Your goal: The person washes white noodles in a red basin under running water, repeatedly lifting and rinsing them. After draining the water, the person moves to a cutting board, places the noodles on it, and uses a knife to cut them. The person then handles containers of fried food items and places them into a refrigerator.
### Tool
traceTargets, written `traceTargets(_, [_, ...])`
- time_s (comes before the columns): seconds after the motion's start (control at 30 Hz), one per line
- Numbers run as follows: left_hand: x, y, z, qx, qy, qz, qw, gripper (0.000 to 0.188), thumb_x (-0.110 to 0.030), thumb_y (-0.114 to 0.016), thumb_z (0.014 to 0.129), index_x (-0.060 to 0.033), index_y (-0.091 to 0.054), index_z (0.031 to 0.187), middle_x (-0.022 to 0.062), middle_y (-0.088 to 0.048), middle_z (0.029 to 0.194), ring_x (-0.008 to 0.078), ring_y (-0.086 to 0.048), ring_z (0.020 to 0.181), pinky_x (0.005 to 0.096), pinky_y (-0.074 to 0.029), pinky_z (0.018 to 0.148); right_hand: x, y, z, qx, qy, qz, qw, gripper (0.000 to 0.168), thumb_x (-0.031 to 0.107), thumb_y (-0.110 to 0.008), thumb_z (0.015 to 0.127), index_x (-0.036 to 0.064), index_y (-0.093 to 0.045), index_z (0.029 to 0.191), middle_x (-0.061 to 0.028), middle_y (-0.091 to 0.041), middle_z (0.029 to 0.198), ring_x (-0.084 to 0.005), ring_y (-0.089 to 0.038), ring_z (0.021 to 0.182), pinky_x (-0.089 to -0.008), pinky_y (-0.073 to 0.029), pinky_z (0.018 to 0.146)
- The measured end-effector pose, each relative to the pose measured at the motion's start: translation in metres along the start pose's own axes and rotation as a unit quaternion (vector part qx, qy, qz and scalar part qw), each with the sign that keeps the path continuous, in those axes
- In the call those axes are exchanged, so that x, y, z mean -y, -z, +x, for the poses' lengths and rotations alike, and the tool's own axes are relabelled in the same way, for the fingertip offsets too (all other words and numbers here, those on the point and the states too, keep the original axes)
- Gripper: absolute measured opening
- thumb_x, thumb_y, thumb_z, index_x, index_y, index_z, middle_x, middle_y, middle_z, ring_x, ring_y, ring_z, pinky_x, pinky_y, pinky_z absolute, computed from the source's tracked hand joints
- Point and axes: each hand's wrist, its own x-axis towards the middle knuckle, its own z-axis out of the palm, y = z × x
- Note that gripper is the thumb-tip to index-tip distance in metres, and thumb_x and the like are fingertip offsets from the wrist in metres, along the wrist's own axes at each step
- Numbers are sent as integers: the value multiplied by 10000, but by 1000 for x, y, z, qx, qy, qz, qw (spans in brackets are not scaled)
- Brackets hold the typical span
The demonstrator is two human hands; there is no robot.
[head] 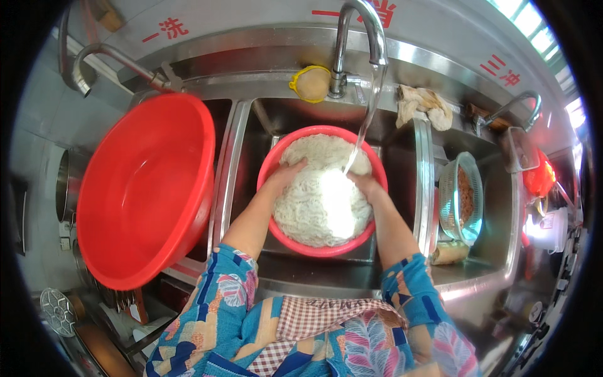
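A round red plastic basin (322, 251) stands in the middle steel sink, heaped with pale, thin noodle-like strands (306, 207). Water runs from the curved steel faucet (377, 42) onto the heap, where bright glare hides part of the strands. My left hand (288, 175) lies on the strands at the basin's left side, its fingertips partly sunk among them. At the right side, my right hand (365, 184) is pushed into the strands beside the water stream, with its fingers mostly hidden. Whether either hand grips any strands cannot be told.
A large empty red basin (146, 188) tilts over the left sink. Behind the middle sink are a yellow-rimmed round item (312, 85) and a stained cloth (424, 106). The right sink (494, 254) holds a pale green plastic basket (476, 202) with brown contents.
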Motion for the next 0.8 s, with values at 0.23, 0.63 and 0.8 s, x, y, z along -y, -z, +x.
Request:
traceTargets(0.23, [65, -3, 63, 78, 78, -143, 984, 833, -428, -724, 741, -78, -359, 1403, 114, -482, 1327, 221, -537, 1132, 352, -460, 925, -8, -2, 22, 150, -48, -13, 987, 567, 283, -706, 756, -18, -542, 1208, -133, -589, 1153, -219, -547, 1044, -339, -436, 894])
traceTargets(0.63, [-128, -52, -160, 263, -257, 18, 930, 517, -60, -643, 608, -23, -576, 1120, 50, -625, 1026, 167, -598, 908, 315, -478, 859, 76, -6, -86, 152, 312, -277, 896, 715, 321, -694, 738, 142, -402, 1366, -123, -418, 1380, -281, -350, 1284, -367, -286, 1062])
traceTargets(0.8, [-179, -72, -206, 228, -356, 224, 878, 367, -55, -636, 620, -5, -626, 983, 59, -642, 952, 147, -592, 860, 305, -477, 783, 104, -4, -134, 117, 352, -390, 843, 742, 336, -685, 745, 174, -378, 1400, -118, -382, 1432, -288, -299, 1344, -378, -254, 1103])
